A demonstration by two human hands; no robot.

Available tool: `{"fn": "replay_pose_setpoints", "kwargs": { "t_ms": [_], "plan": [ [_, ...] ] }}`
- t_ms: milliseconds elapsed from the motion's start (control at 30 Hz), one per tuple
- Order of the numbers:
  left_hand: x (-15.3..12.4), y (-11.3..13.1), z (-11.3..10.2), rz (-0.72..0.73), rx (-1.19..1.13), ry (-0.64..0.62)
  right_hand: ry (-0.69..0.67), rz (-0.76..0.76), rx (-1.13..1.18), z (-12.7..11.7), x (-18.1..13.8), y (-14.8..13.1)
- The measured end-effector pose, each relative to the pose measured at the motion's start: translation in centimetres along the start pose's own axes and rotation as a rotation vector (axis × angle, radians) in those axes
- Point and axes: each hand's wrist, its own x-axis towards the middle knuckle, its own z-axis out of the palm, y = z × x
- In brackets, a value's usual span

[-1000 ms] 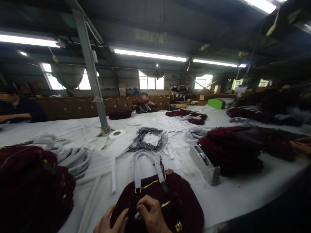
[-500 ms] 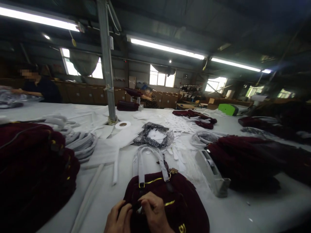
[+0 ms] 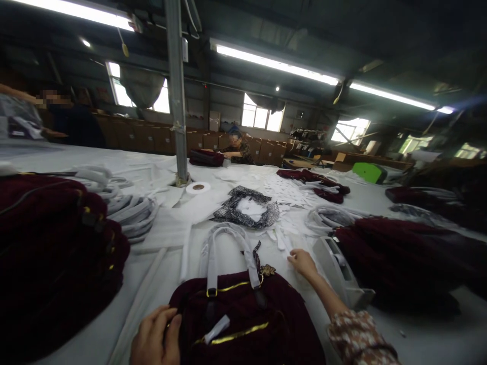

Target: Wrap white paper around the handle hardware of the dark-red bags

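Observation:
A dark maroon handbag [image 3: 266,314] lies on the white table, its two handles wrapped in pale covering and a gold-coloured charm [image 3: 268,269] beside them. My left hand [image 3: 158,334] grips the bag's left edge, thumb and fingers closed on the fabric. A small white wrap [image 3: 217,328] sits at the left end of the yellow front zipper [image 3: 239,334]. Beyond the bag, my right hand [image 3: 303,262] is stretched out over the table, fingers slightly apart, close to loose white strips [image 3: 280,239]. Nothing can be made out in it.
Maroon bags are piled at left [image 3: 57,263] and right [image 3: 403,258]. A grey tape dispenser [image 3: 344,276] stands beside my right forearm. Ahead are a black-and-white patterned bag [image 3: 228,210] of white pieces, a white roll [image 3: 198,188] and a metal post [image 3: 177,101]. Two people work across the table.
My right hand has left the bag's front and reached forward and right. My left hand has shifted to the bag's left edge. The white-wrapped zipper end is now uncovered.

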Motion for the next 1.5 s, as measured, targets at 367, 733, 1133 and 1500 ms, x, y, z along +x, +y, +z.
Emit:
{"fn": "replay_pose_setpoints", "kwargs": {
  "t_ms": [367, 733, 1133, 1500],
  "plan": [
    [-2.0, -1.9, 2.4, 0.174, 0.119, 0.156, 0.031, -0.024, 0.134, 0.1, 0.9, 0.8],
    [-1.7, -1.8, 1.8, -0.141, -0.122, 0.031, 0.003, -0.049, 0.475, -3.4, -0.5, -2.0],
    [-2.1, 1.0, -0.2, -0.126, -0.312, 0.020, -0.531, -0.164, 1.031, 1.7, -12.3, -14.0],
    [-2.3, 0.9, -0.3, -0.108, -0.401, 0.061, -0.600, 0.079, 1.201, 6.8, -16.4, -20.2]
  ]
}}
